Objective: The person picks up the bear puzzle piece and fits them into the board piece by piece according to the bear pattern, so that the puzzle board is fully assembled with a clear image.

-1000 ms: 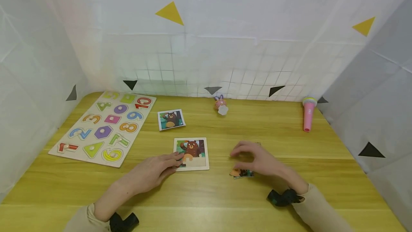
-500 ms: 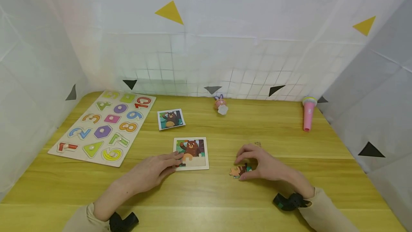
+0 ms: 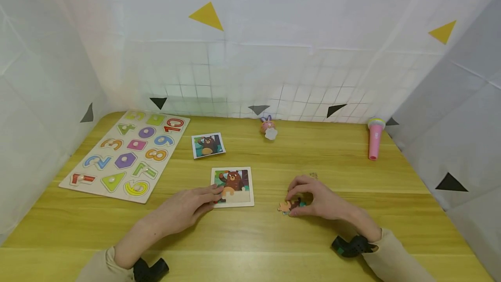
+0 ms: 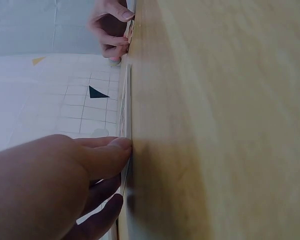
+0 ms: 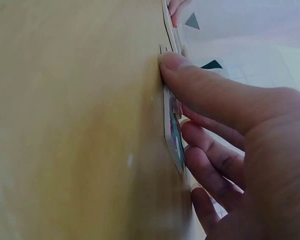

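In the head view my left hand (image 3: 197, 203) holds the lower left edge of a small bear jigsaw board (image 3: 245, 204). Its thumb lies against the board's side in the left wrist view. The upper part of the board shows the bear picture, while bare wood shows at lower right. To the right, my right hand (image 3: 318, 198) pinches a bear jigsaw piece (image 3: 288, 206) between thumb and fingers, close to the table. At least one more piece seems to lie under it; the fingers partly hide both. In the right wrist view the thumb (image 5: 190, 75) presses the piece's near edge.
A number-and-shape peg board (image 3: 129, 156) lies at left. Behind the jigsaw board is a bear picture card (image 3: 208, 145). A pink rabbit figure (image 3: 268, 128) and a pink toy microphone (image 3: 375, 139) stand farther back. A small tan piece (image 3: 313, 175) lies beyond my right hand.
My right hand has come down slightly to the right and closed its thumb and fingers on the jigsaw piece, which has shifted a little left. My left hand and the board stay put.
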The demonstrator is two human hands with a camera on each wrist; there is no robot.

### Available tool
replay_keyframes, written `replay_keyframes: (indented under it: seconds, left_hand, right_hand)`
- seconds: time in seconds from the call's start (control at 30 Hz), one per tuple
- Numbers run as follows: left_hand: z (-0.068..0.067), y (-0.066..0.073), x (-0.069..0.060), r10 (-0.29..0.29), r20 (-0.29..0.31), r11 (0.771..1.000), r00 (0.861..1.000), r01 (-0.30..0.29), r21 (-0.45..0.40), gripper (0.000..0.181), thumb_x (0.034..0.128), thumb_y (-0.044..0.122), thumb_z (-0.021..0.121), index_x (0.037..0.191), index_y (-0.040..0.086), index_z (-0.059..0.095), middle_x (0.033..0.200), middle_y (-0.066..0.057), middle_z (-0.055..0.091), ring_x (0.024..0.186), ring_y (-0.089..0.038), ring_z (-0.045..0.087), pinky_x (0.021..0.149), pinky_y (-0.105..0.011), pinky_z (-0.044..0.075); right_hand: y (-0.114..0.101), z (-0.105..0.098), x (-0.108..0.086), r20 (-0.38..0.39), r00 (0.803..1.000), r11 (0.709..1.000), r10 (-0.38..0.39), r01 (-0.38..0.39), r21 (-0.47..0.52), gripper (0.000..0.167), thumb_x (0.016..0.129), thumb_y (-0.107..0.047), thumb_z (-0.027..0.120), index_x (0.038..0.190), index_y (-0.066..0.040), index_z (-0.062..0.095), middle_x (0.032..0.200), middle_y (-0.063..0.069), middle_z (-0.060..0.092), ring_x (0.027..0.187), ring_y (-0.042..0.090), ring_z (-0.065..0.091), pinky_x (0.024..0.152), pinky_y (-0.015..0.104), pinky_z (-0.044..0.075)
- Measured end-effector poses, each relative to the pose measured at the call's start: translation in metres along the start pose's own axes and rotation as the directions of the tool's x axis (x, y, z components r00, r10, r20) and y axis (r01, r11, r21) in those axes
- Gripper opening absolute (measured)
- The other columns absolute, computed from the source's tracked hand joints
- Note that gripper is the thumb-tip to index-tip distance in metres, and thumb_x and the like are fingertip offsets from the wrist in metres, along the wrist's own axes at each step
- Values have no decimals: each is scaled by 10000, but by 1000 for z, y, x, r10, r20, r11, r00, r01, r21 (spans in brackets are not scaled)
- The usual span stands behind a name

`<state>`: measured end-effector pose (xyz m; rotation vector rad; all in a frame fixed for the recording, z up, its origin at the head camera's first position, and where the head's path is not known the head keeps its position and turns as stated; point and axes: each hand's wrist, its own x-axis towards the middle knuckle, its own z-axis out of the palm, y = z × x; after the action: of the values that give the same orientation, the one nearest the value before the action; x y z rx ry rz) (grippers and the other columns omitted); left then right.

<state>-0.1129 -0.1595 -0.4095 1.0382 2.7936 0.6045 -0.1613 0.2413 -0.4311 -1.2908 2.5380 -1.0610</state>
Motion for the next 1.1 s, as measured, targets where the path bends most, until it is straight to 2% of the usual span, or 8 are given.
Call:
replay_keyframes:
  seconds: [0.4,0.63,0.87,0.93,1.1]
  left_hand:
    - [0,0,0,5,-8,1000,1000,-5,-4,358,1027,210,577,1377,151,623,1496,2,520,1365,-217,507,1066,-441,483]
    - [-1,0,-1,7,-11,1000,1000,-7,1,355,1024,205,582,1370,144,628,1493,0,523,1358,-220,516,1067,-439,482]
    - [0,2,0,10,-7,1000,1000,-10,15,360,1023,210,583,1375,147,624,1490,-6,528,1343,-235,530,1049,-452,496]
    - [0,1,0,16,-16,1000,1000,-16,16,358,1019,197,589,1371,142,627,1484,-13,535,1337,-244,537,1042,-458,501]
    - [1,1,0,35,-35,999,999,-34,15,353,1013,177,598,1361,130,633,1474,-30,545,1327,-259,546,1031,-465,507]
  right_hand:
    - [0,1,2,-10,1000,999,28,-28,20,208,823,-341,823,1014,-306,749,1065,-89,611,957,80,552,818,271,501]
    - [-4,1,3,-26,1000,1000,-8,8,24,190,834,-288,820,1010,-281,748,1056,-62,620,955,128,556,830,313,487]
    - [-14,0,8,-28,999,998,40,-39,51,191,859,-308,797,1040,-286,740,1067,-100,622,969,109,577,847,302,507]
    - [-19,1,13,-34,999,999,22,-21,36,181,874,-309,784,1046,-275,736,1055,-108,627,947,105,590,819,294,521]
    - [-29,9,35,-59,995,996,-76,78,31,158,895,-243,766,1038,-184,733,994,-54,657,871,122,618,732,303,550]
